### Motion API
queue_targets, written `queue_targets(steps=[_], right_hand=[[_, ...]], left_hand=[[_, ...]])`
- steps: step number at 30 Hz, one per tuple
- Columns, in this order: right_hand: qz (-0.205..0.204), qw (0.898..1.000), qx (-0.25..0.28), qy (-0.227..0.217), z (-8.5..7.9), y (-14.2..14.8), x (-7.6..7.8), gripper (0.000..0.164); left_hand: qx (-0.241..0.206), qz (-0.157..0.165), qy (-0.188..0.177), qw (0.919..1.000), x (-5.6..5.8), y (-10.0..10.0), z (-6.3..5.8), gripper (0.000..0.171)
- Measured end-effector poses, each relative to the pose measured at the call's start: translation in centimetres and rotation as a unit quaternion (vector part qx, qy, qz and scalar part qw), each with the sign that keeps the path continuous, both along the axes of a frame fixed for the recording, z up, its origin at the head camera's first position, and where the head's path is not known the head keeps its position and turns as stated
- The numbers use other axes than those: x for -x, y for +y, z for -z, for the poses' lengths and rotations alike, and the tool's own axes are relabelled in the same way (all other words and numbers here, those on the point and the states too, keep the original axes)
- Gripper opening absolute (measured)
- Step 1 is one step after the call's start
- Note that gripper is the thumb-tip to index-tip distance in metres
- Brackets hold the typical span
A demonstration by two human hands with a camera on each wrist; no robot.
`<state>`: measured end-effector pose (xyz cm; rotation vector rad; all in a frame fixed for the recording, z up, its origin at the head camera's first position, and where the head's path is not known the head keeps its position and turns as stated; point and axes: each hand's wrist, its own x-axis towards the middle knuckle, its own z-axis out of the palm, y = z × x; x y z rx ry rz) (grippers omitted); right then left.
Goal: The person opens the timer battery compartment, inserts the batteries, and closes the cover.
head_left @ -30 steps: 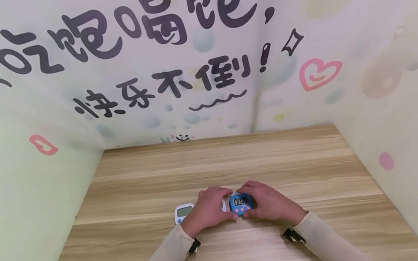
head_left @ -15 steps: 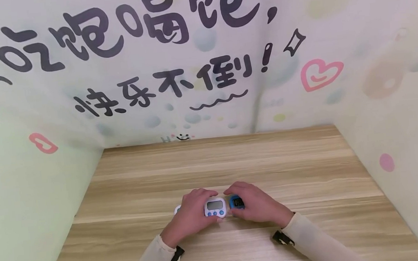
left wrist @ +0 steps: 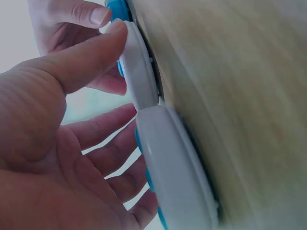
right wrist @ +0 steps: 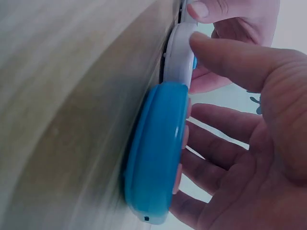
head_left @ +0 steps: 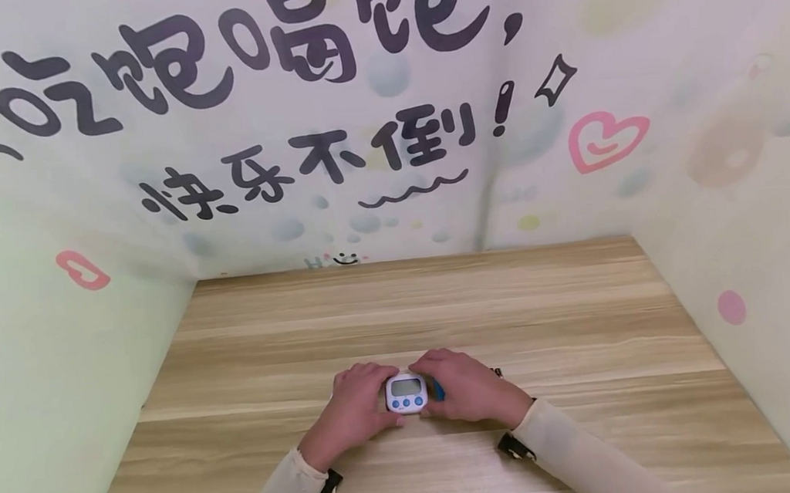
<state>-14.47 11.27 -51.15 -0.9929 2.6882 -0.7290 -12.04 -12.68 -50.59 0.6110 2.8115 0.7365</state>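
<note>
A white kitchen timer (head_left: 407, 394) with blue buttons and a blank display lies in the middle of a row of timers on the table. My left hand (head_left: 349, 406) pinches its left side, thumb at the near edge and fingers at the far edge. On its other side my right hand (head_left: 470, 386) pinches it likewise. A blue timer (right wrist: 158, 148) sits under the right palm, mostly hidden in the head view. Another white timer (left wrist: 175, 167) lies under the left palm, almost wholly covered from above. In the wrist views the neighbouring timers touch end to end.
The wood-grain table (head_left: 400, 308) reaches back to a white wall (head_left: 262, 234) with dark lettering and drawn hearts. Side walls enclose it left and right. A black wrist strap (head_left: 515, 446) shows below the right sleeve.
Both hands have shifted left. My right hand has gone from the blue timer to the middle white one. My left hand, earlier covering much of that timer, has drawn back to its left side.
</note>
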Motion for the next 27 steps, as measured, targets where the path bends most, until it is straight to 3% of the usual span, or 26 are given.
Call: queue_targets(steps=[15, 27], right_hand=[[0.0, 1.0, -0.007, -0.009, -0.3, -0.3, 0.0, 0.061], [0.031, 0.997, 0.062, -0.026, -2.0, 1.7, -0.4, 0.06]], left_hand=[[-0.002, 0.001, -0.001, 1.0, 0.3, 0.0, -0.1, 0.066], [-0.068, 0.003, -0.014, 0.9976, 0.4, 0.3, -1.6, 0.069]])
